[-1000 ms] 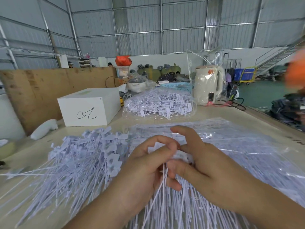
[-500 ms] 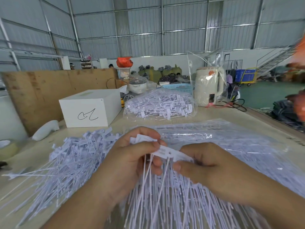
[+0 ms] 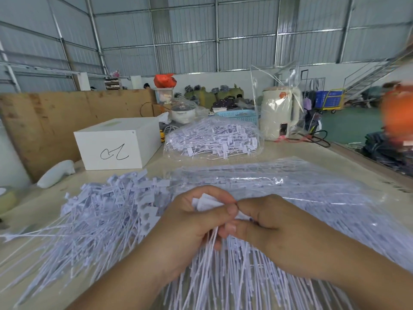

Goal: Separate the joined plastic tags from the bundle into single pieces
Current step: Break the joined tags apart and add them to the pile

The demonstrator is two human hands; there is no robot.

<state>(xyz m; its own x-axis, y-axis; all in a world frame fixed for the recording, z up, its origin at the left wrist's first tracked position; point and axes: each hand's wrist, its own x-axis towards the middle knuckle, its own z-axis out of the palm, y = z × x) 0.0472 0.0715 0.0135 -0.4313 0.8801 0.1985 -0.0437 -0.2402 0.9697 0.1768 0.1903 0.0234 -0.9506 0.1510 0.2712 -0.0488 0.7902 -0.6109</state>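
My left hand [image 3: 192, 224] grips a small bunch of joined white plastic tags [image 3: 206, 203] by their flat heads, the thin tails hanging down below the fingers. My right hand [image 3: 268, 222] meets it fingertip to fingertip and pinches the end tag of that bunch. A loose pile of single white tags [image 3: 100, 211] lies on the table to the left of my hands. Under and to the right of my hands spreads a large clear bag of tags [image 3: 301, 193].
A second clear bag of tags [image 3: 212, 139] lies further back, with a white box [image 3: 116, 144] to its left and a bagged cream kettle [image 3: 279, 113] to its right. A cardboard sheet [image 3: 44, 121] stands along the left. The table edge [image 3: 366, 157] runs down the right.
My hands, held apart with a tag stretched between them half a second ago, have come back together fingertip to fingertip over the bunch.
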